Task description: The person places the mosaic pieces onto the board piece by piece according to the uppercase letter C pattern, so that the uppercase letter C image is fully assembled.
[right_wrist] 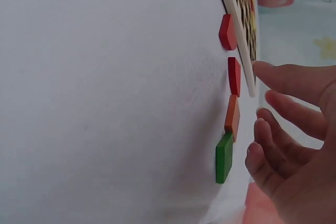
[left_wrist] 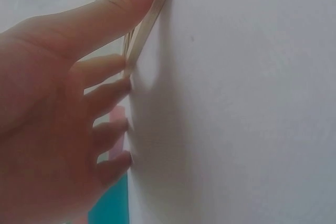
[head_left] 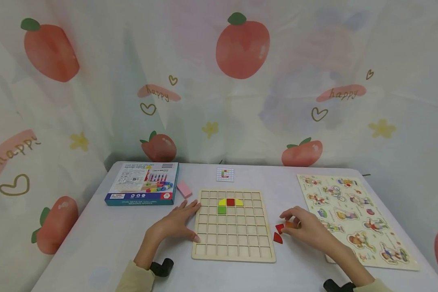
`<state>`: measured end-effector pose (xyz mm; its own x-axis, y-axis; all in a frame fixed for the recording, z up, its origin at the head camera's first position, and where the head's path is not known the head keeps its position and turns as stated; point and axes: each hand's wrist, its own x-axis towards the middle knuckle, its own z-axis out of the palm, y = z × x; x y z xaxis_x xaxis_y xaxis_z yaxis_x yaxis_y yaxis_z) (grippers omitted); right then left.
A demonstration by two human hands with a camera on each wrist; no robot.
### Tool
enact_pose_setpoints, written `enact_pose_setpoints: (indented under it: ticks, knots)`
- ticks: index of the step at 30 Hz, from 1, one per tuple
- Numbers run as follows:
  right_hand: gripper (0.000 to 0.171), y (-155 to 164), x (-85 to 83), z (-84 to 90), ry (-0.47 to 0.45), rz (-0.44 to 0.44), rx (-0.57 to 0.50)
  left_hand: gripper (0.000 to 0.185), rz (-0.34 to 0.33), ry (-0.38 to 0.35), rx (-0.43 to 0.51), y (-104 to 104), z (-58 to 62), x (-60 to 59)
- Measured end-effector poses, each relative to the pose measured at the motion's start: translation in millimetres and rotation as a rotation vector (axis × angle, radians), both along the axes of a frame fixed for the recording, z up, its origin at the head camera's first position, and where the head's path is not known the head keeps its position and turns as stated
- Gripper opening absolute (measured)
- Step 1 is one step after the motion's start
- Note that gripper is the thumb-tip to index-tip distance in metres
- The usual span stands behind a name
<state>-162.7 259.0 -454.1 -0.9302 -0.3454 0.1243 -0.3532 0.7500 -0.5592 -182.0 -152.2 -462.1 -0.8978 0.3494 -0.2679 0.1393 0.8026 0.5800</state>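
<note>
My left hand [head_left: 173,222] rests at the left edge of the square wooden grid board [head_left: 237,258], fingers spread, thumb and fingertips right at its rim. Toward the board's top sit a red square tile [head_left: 230,202], two yellow rounded pieces and a green square tile [head_left: 222,210]. My right hand [head_left: 306,228] hovers over loose pieces right of the board, fingers loosely bent and holding nothing. In the right wrist view, two red pieces [right_wrist: 234,77], an orange piece [right_wrist: 232,118] and a green piece [right_wrist: 224,158] lie in a row under the fingers.
Behind the board lies a small pattern card [head_left: 224,174]. A boxed bead set [head_left: 142,196] stands at the back left beside a pink block [head_left: 184,189]. On the right, a large picture puzzle board [head_left: 328,207] reaches under my right forearm. A printed curtain borders the table.
</note>
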Motion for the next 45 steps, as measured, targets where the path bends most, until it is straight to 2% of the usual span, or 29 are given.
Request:
enact_pose_setpoints:
  ticks: [8,16,25,30,34,42,45]
  knots:
    - [0.035,15,2.8,-7.7,-0.077,-0.079,0.073,0.105,0.013,-0.001,-0.01,-3,0.2,1.3]
    - [0.032,25,3.6,-12.1,-0.063,-0.098,0.082,0.104,0.008,-0.002,-0.002,-3,0.8,2.4]
    - [0.027,30,2.9,-5.4,-0.099,-0.101,0.079,0.105,0.008,0.007,0.005,-3,1.3,1.2]
    - [0.027,27,0.6,-2.6,-0.138,-0.137,0.094,0.105,0.008,-0.002,0.007,-3,1.2,0.0]
    - [0.021,27,0.7,-3.3,-0.182,-0.158,0.1,0.105,0.008,-0.007,0.012,-2,1.7,0.5]
    - [0.012,26,-0.7,-0.6,-0.141,-0.112,0.072,0.104,0.0,-0.004,0.004,0,1.1,0.4]
    - [0.011,21,-1.9,3.9,-0.094,-0.085,0.043,0.104,-0.005,-0.006,-0.006,0,1.7,0.1]
